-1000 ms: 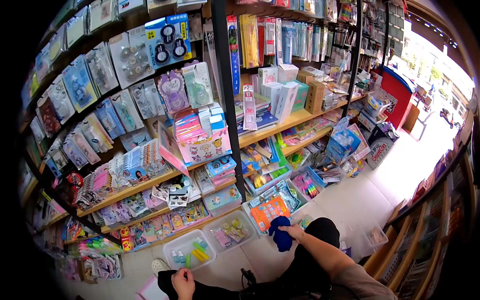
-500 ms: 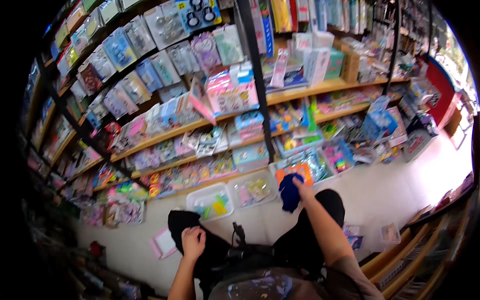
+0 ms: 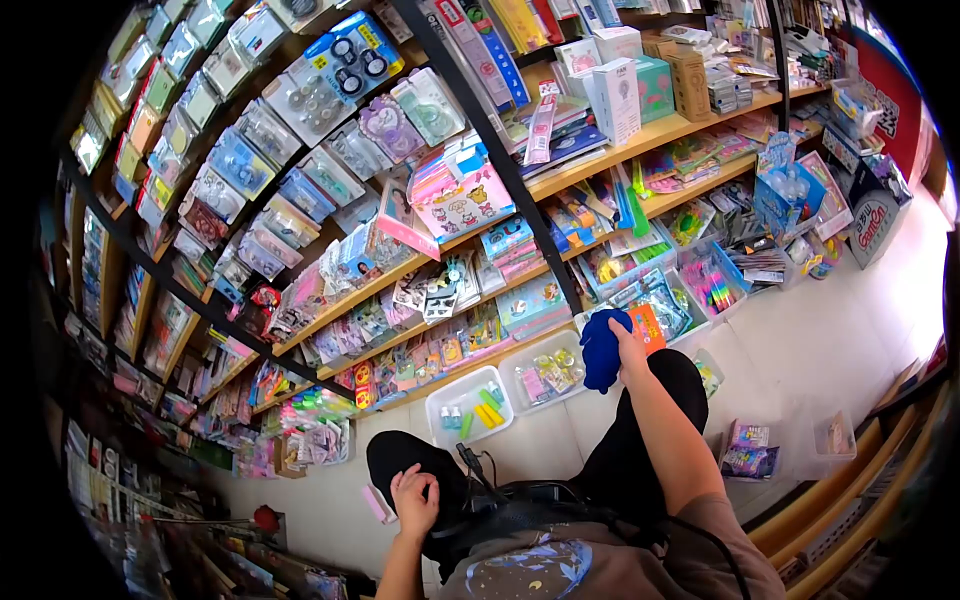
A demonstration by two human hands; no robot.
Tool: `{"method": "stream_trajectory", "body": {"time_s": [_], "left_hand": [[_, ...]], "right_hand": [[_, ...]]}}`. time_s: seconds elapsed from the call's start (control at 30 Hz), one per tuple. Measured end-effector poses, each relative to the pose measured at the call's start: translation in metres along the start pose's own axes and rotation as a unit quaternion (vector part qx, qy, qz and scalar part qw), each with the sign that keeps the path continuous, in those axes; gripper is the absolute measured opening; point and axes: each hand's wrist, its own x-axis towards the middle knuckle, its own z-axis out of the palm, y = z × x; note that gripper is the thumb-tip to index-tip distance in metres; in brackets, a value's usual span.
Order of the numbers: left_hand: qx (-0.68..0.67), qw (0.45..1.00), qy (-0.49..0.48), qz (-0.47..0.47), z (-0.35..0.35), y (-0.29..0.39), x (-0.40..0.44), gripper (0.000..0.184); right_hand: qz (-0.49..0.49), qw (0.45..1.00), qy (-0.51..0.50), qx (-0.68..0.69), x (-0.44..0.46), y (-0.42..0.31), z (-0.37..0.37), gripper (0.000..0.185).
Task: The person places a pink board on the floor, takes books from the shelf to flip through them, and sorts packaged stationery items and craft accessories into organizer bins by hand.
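Observation:
A crumpled dark blue cloth point(image 3: 604, 350) is gripped in my right hand point(image 3: 632, 352), held above the right knee and in front of an orange packet point(image 3: 646, 328) in a floor bin. My left hand point(image 3: 414, 496) rests by the left knee with its fingers loosely curled and partly apart, and nothing shows in it. Beyond the knees, a white tray point(image 3: 436, 420) holds small bottles and green and yellow items. Beside it is a clear bin point(image 3: 512, 385) of small packaged goods.
Shelves point(image 3: 640, 140) packed with stationery and boxes rise in front. A black upright post point(image 3: 500, 155) stands between shelf sections. To the right are a clear container point(image 3: 835, 440), purple packets point(image 3: 748, 460) and wooden racks point(image 3: 860, 500). A pink-edged item point(image 3: 379, 504) lies by the left knee.
The view has swung left, so the shelves appear tilted. My right hand still grips the blue cloth. My left hand, closer to a fist a second ago, now has looser fingers.

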Motion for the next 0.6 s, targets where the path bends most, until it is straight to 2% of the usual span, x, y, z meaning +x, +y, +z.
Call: {"method": "stream_trajectory", "body": {"time_s": [0.17,0.33,0.47,0.6], "left_hand": [[-0.021,0.999,-0.021,0.018,0.007,0.009,-0.001,0.002],[-0.056,0.997,-0.027,0.041,0.004,0.020,0.006,0.001],[-0.060,0.997,-0.019,0.050,0.002,0.029,0.009,0.001],[-0.078,0.996,-0.003,0.039,0.000,0.030,0.010,0.002]], "right_hand": [[-0.059,0.996,0.056,0.042,0.004,-0.004,-0.003,0.023],[-0.084,0.993,0.052,0.069,0.011,0.005,-0.011,0.027],[-0.065,0.995,0.023,0.074,0.030,0.017,-0.032,0.036],[-0.021,0.997,-0.017,0.075,-0.002,-0.009,-0.023,0.038]]}}
